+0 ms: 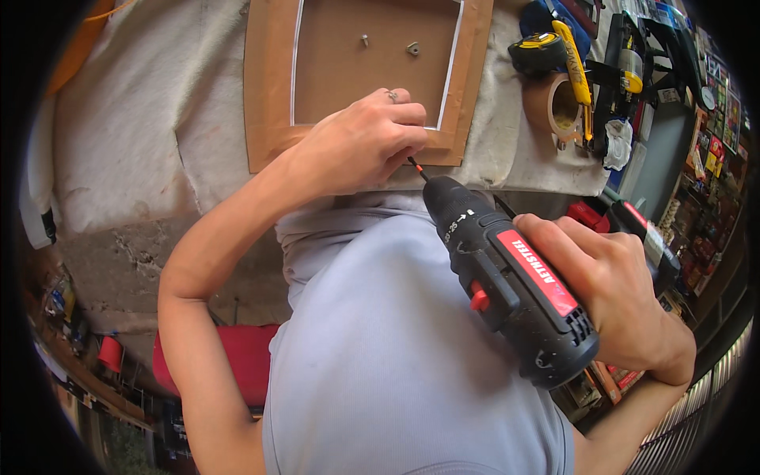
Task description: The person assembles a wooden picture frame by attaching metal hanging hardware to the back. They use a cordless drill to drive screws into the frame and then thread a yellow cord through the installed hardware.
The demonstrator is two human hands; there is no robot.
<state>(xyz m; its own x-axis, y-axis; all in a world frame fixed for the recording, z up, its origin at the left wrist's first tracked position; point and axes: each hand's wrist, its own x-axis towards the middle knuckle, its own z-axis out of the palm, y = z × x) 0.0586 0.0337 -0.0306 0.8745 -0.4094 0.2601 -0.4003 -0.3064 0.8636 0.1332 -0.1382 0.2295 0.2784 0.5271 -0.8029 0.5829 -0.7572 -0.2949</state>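
Note:
My right hand [606, 273] grips a black cordless drill [507, 285] with a red label and a red switch. The drill points up and to the left. Its thin bit [417, 166], with an orange band, reaches the fingertips of my left hand [368, 142]. Those fingers are closed in a pinch over the near edge of a picture frame [269, 95], and whatever they hold is hidden. Brown tape covers the frame's border, with white strips along its inner edge. On the brown backing board [348, 71] lie a small screw [365, 40] and a small metal fitting [412, 49].
A pale cloth [142, 127] covers the bench. At the right lie a tape measure [538, 53], a yellow utility knife [576, 67], a roll of brown tape [554, 107] and other tools. A red seat [237, 356] stands below at the left, and crowded shelves [716, 166] line the far right.

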